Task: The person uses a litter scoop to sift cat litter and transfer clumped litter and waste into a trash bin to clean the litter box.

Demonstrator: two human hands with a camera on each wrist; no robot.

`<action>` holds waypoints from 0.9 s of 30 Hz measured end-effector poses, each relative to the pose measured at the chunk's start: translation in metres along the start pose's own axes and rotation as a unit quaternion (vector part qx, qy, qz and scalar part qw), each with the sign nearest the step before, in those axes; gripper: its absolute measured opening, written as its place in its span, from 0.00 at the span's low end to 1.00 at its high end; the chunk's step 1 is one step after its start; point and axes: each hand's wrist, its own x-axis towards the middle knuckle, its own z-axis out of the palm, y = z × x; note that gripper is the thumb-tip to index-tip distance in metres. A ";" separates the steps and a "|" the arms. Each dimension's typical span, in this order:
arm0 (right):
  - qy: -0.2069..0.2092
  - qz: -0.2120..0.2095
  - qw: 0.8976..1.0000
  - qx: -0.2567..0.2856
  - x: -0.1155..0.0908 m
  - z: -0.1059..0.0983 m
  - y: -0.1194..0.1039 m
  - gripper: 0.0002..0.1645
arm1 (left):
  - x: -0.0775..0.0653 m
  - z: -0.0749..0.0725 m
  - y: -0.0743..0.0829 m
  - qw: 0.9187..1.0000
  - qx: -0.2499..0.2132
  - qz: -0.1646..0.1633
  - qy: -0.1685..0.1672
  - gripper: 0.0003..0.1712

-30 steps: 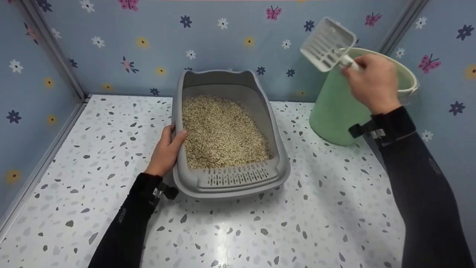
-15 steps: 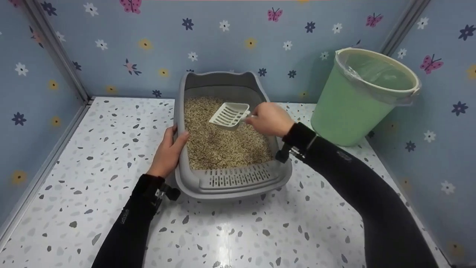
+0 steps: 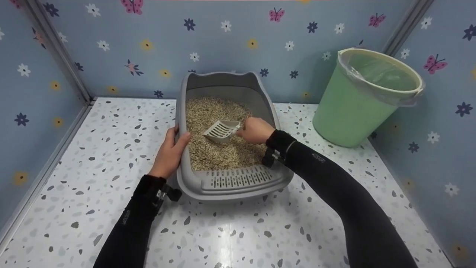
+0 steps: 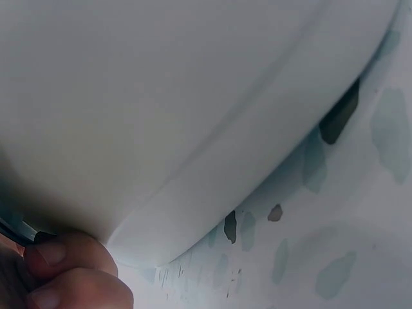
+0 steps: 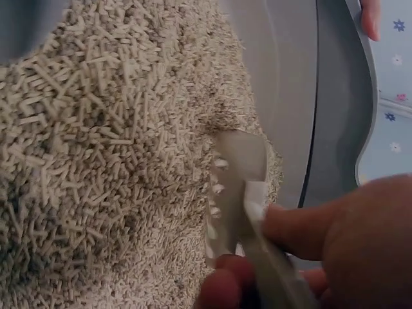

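Note:
In the head view a grey litter box (image 3: 232, 195) stands on the floor, holding a bed of pellet litter (image 3: 208, 154). My left hand (image 3: 166, 156) grips its left rim, thumb over the edge. The left wrist view has curled fingers (image 4: 80, 264) against the box's outer wall (image 4: 167, 116). My right hand (image 3: 256, 130) holds a slotted litter scoop (image 3: 221, 131) by its handle, above the middle of the box. In the right wrist view the scoop (image 5: 239, 170) is tilted at the litter's surface; whether its edge is buried is hard to tell.
A green bin (image 3: 349, 111) with a clear plastic liner stands at the back right, leaning outward in view. Flowered blue walls (image 3: 230, 41) close off the back and both sides. The speckled white floor (image 3: 227, 230) extends in front of the litter box.
From beside the bin, my right hand has brought the scoop left over the litter box, then lowered it toward the litter. My left hand stays on the rim.

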 end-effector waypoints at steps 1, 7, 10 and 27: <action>-0.006 -0.002 1.000 -0.005 0.001 0.001 0.001 0.38 | 0.000 0.000 0.000 1.000 0.000 0.001 0.001 0.50; -0.025 -0.006 0.999 -0.031 0.003 0.004 0.002 0.38 | -0.001 0.000 0.000 1.000 -0.009 0.001 -0.003 0.49; -0.017 -0.015 0.999 -0.047 -0.002 0.000 0.000 0.37 | -0.001 0.000 0.001 1.000 -0.014 0.001 -0.007 0.50; 0.133 -0.016 0.983 0.128 -0.042 -0.071 0.080 0.33 | -0.002 -0.004 0.005 0.999 0.020 -0.021 -0.024 0.55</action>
